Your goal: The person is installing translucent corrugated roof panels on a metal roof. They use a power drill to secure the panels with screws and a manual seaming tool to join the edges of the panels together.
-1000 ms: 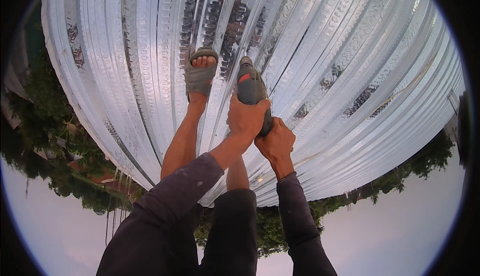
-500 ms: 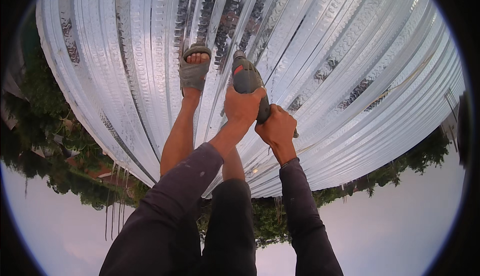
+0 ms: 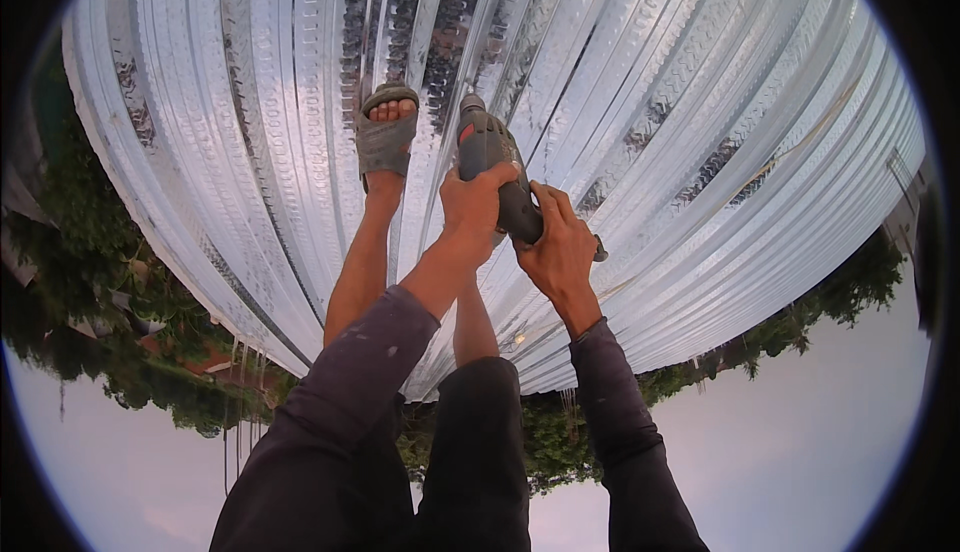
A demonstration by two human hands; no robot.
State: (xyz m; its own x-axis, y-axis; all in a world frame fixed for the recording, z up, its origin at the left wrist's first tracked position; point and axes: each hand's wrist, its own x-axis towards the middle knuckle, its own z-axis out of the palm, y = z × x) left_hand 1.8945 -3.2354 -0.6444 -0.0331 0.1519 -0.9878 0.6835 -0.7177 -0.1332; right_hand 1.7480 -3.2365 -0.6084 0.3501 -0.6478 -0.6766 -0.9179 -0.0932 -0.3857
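Observation:
A dark grey power drill [image 3: 488, 151] with a red patch and a metal chuck points up the shiny ribbed metal roofing [image 3: 250, 102]. My left hand [image 3: 470, 212] is closed round the drill's body. Lower on the right, my right hand [image 3: 558, 257] grips the back end of the same drill. Just left of the drill, my foot in a grey sandal [image 3: 386, 140] stands on the sheets. Where exactly the drill's tip sits is too small to tell.
A thin cord [image 3: 790, 149] runs over the sheets at the right. Beyond the roof's edge are trees [image 3: 150, 362], upright rods at the lower left and right, and pale sky.
The drill and both hands have shifted slightly, the right hand outward to the right with its fingers now more raised along the drill. The roofing has shifted a little left in the view.

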